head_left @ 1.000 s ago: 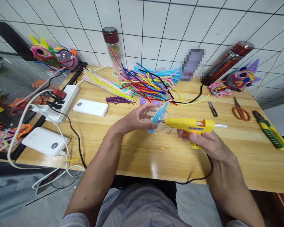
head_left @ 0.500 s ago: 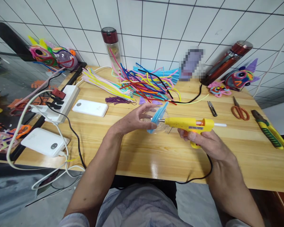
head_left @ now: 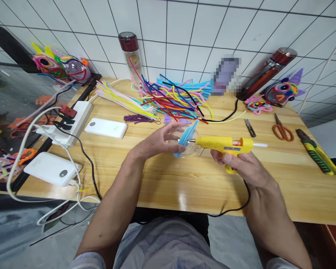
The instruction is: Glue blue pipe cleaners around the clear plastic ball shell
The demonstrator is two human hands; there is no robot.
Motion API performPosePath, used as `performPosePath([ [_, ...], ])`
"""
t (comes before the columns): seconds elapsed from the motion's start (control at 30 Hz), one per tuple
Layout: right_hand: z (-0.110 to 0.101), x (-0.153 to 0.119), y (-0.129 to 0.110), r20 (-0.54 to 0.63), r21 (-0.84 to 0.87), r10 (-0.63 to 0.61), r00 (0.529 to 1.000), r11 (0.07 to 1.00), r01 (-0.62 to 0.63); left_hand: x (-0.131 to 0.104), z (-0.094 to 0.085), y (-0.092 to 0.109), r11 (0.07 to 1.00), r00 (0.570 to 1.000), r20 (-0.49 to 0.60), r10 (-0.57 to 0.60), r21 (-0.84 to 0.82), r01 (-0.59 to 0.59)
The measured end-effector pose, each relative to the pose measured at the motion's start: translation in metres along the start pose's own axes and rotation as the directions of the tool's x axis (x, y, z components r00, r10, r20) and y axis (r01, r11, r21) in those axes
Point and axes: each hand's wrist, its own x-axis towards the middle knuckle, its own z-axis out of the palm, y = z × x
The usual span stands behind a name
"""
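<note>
My left hand [head_left: 162, 140] is curled around a clear plastic ball [head_left: 193, 148], thumb at the front and fingers behind. A flat light-blue piece that looks made of pipe cleaners [head_left: 187, 139] stands tilted against the ball, beside my thumb. In my right hand [head_left: 240, 164] is a yellow glue gun [head_left: 218, 143], gripped by its handle with fingers near the trigger. Its metal nozzle points left and meets the blue piece; whether it touches cannot be made out. A white glue stick [head_left: 260, 145] sticks out of the gun's back end.
Behind my hands lies a heap of colourful pipe cleaners [head_left: 173, 97]. White power banks [head_left: 106, 128] and a power strip [head_left: 77, 121] with tangled cables are at left. Snips [head_left: 250, 128], scissors [head_left: 282, 129] and pliers [head_left: 315, 153] lie at right. A flask [head_left: 268, 73] and decorated fish [head_left: 284, 91] stand behind.
Both hands hold nearly the same pose, with the nozzle still at the blue piece. The whole view has shifted very slightly.
</note>
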Motion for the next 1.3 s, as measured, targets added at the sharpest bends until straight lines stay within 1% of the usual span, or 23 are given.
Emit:
performPosePath([
  [0.23, 0.0031, 0.0011, -0.0056, -0.033, -0.002, 0.034, 0.999, 0.999, -0.034, -0.0001, 0.0004, 0.0013, 1.000, 1.000, 0.005, -0.004, -0.001, 0.004],
  [0.4, 0.0023, 0.0027, -0.0046, -0.022, -0.007, 0.033, 0.999, 0.999, -0.033, 0.0000, 0.0002, 0.0017, 1.000, 1.000, 0.012, 0.008, -0.003, -0.008],
  [0.63, 0.0009, 0.0013, -0.0023, -0.015, 0.000, 0.008, 1.000, 1.000, -0.008, 0.0001, 0.0011, 0.0023, 1.000, 1.000, 0.008, -0.006, -0.013, 0.006],
  [0.77, 0.0023, 0.0007, -0.0040, 0.005, -0.015, 0.033, 0.999, 0.999, -0.033, -0.0002, 0.0027, 0.0043, 1.000, 1.000, 0.003, -0.021, -0.023, 0.021],
  [1.0, 0.0017, 0.0010, -0.0038, -0.006, -0.024, 0.013, 1.000, 1.000, -0.013, -0.0003, 0.0026, 0.0041, 1.000, 1.000, -0.001, -0.011, -0.016, 0.011],
  [1.13, 0.0015, 0.0006, -0.0042, -0.031, -0.033, 0.041, 0.999, 0.999, -0.042, 0.0000, 0.0027, 0.0033, 1.000, 1.000, 0.003, -0.005, -0.014, 0.005],
  [1.3, 0.0016, 0.0012, -0.0049, -0.034, -0.027, 0.051, 0.998, 0.998, -0.052, -0.0004, 0.0015, 0.0020, 1.000, 1.000, 0.004, 0.000, 0.006, 0.000],
])
